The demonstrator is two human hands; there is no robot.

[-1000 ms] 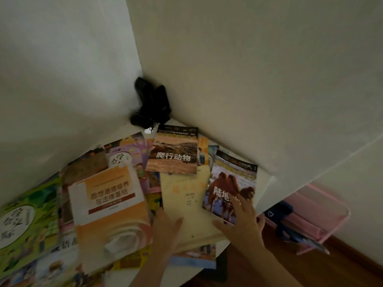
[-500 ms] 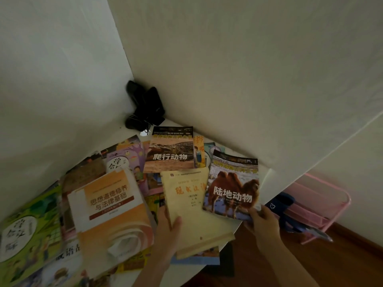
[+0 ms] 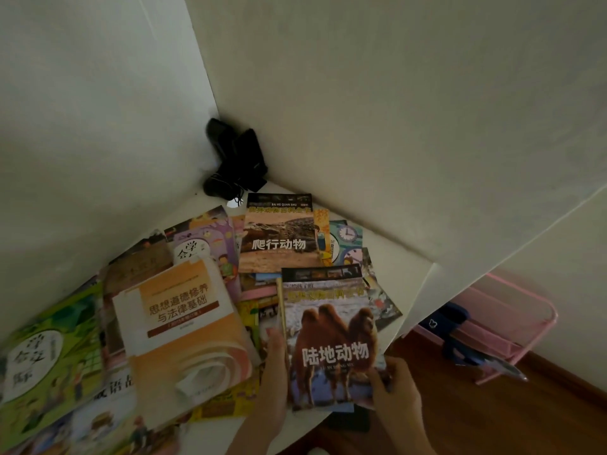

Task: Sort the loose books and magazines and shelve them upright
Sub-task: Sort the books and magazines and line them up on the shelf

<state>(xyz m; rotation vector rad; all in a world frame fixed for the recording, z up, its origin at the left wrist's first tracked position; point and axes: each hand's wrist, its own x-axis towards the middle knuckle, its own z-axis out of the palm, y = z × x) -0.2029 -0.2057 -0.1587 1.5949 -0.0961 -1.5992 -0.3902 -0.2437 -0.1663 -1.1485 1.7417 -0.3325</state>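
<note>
One head-worn view looks steeply down and forward into a wall corner, close over the white table [image 3: 399,257] strewn with books. Both hands enter from the near bottom edge (wide-angle bending shows), and wooden floor [image 3: 525,418] fills the near right.

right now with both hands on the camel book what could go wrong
1. The camel book sticks out past the table edge, pinched only at its sides by the left hand and right hand; it could slip to the floor.
2. The loose pile overlaps; lifting may drag the orange book or others off.
</note>
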